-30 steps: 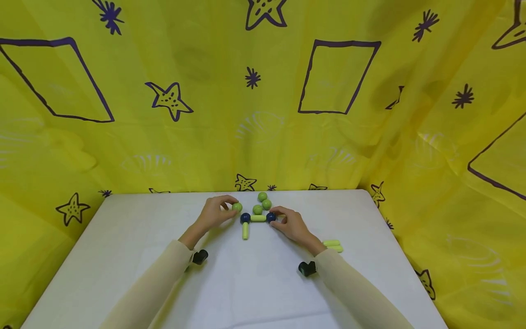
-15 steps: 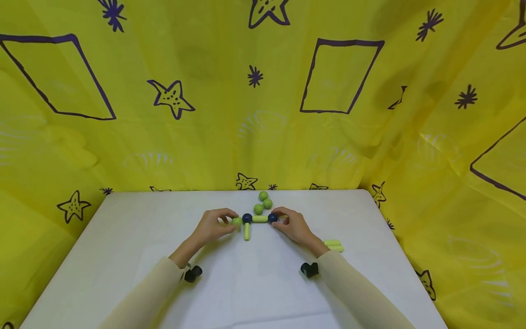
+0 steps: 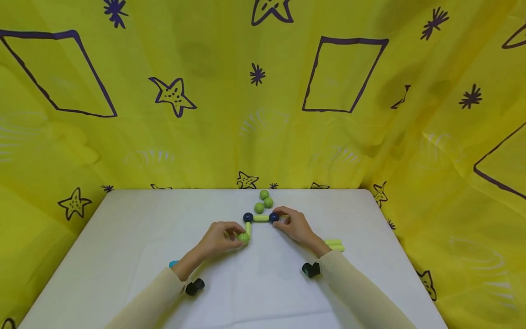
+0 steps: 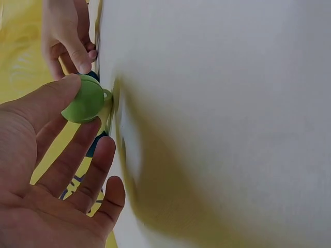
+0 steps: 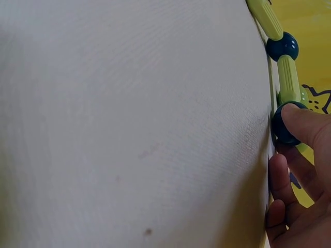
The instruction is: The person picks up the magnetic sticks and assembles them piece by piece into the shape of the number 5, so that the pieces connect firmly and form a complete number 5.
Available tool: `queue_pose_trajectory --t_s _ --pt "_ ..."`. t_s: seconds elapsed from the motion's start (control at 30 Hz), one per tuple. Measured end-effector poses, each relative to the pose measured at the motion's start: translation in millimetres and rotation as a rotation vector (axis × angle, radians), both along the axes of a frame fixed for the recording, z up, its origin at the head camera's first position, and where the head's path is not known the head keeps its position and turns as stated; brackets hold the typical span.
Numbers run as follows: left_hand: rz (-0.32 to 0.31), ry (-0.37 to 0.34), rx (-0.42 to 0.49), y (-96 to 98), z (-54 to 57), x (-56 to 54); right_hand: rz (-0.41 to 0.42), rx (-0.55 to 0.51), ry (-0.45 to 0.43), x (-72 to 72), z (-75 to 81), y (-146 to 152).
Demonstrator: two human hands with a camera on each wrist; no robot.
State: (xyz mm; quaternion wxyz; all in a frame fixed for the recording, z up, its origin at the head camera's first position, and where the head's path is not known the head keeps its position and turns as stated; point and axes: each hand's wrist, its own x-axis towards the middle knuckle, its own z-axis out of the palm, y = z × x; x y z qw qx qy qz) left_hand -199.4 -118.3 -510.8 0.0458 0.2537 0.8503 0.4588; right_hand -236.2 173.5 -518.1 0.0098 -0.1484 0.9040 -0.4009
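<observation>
My left hand [image 3: 222, 238] pinches a green ball [image 4: 87, 101] between thumb and fingers. In the head view that ball is right at the near end of a yellow-green rod [image 3: 248, 227]. The rod's far end meets a dark blue ball [image 3: 248, 217], from which a second yellow-green rod [image 5: 289, 78] runs right to another dark blue ball [image 3: 273, 217]. My right hand [image 3: 295, 225] grips this right-hand blue ball, thumb on one side and fingers on the other. Behind the joined pieces lie three loose green balls [image 3: 259, 208] on the white table.
A pair of yellow-green rods [image 3: 334, 245] lies on the white table [image 3: 263, 283] beyond my right wrist. Something bright blue [image 3: 174, 263] shows partly behind my left forearm. Yellow patterned cloth [image 3: 222, 137] hangs at the back and sides.
My left hand has carried the green ball from beside the left blue ball toward me, to the near end of the rod. My right hand stays on its blue ball.
</observation>
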Motion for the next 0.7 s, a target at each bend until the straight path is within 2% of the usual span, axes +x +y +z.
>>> queue_pose_trajectory --t_s 0.13,0.4,0.7 --pt "-0.02 0.012 -0.01 1.7 -3.9 2.7 0.001 0.0 0.006 0.3 -0.1 0.4" --pt "0.0 0.009 -0.056 2.3 -5.4 5.7 0.031 0.009 0.016 -1.6 2.7 1.2" --pt "0.02 0.05 -0.036 1.4 -9.6 10.4 0.139 0.054 -0.053 -7.2 11.2 7.9"
